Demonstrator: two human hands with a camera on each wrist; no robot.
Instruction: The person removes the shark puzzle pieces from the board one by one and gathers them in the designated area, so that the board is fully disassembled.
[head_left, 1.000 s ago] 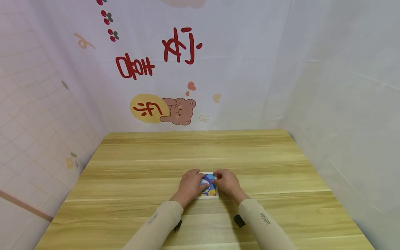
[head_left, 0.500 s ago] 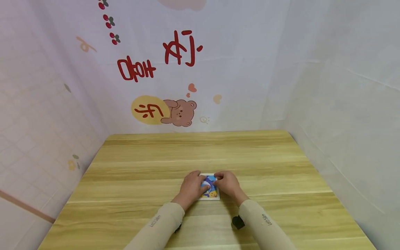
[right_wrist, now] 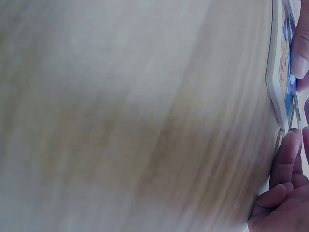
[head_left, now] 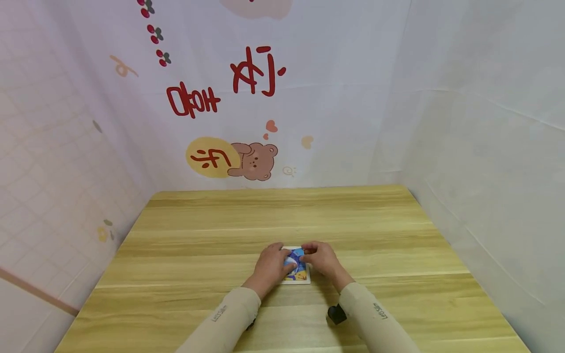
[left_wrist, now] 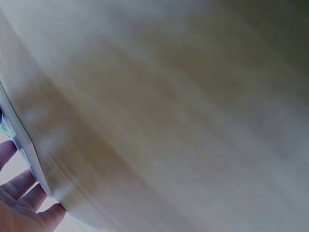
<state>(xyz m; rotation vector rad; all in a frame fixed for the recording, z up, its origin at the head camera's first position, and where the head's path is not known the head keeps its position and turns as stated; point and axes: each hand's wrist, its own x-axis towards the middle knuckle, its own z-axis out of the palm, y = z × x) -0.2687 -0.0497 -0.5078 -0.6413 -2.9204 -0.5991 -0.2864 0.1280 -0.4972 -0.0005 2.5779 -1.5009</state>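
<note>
A small flat picture puzzle (head_left: pixel 302 275) with a white frame and a blue and yellow cartoon lies on the wooden table. My left hand (head_left: pixel 268 267) holds its left side, thumb over the picture; in the left wrist view several fingertips (left_wrist: pixel 35 195) line the frame's edge. At the far right corner my right hand (head_left: pixel 323 259) pinches with thumb and forefinger. There the right wrist view has a thin puzzle piece (right_wrist: pixel 296 110) tilted up out of the frame (right_wrist: pixel 275 82), right at the fingers. The left hand covers much of the picture.
Wood-grain table (head_left: pixel 198 220) surrounds the puzzle. White printed cloth walls (head_left: pixel 344 122) rise behind it and at both sides. A black wrist device (head_left: pixel 337 314) hangs under the right sleeve.
Both hands keep nearly the same place on the puzzle, with only slight shifts of the right fingers at the corner. The head view has tilted slightly.
</note>
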